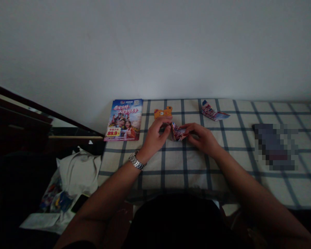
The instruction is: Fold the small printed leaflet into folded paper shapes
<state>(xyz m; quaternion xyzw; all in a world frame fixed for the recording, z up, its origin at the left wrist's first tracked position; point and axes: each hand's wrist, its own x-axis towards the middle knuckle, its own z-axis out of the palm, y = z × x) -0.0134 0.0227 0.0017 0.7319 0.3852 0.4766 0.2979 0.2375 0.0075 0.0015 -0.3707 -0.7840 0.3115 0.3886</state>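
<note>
Between my two hands is a small piece of folded printed paper (178,132), held just above the checked cloth. My left hand (158,132), with a metal watch (137,161) on its wrist, pinches the paper's left side. The fingers of my right hand (200,137) close on its right end. Beyond my left hand lies an orange bear-shaped piece (163,112), partly covered by that hand. A second folded paper (213,112) with similar print rests farther back on the right.
A stack of printed flyers (124,121) sits at the back left of the checked tablecloth (166,180). At the right lies a blurred-out dark object (273,147). White plastic bags (79,169) stand left of the table, and a wall (171,52) rises behind it.
</note>
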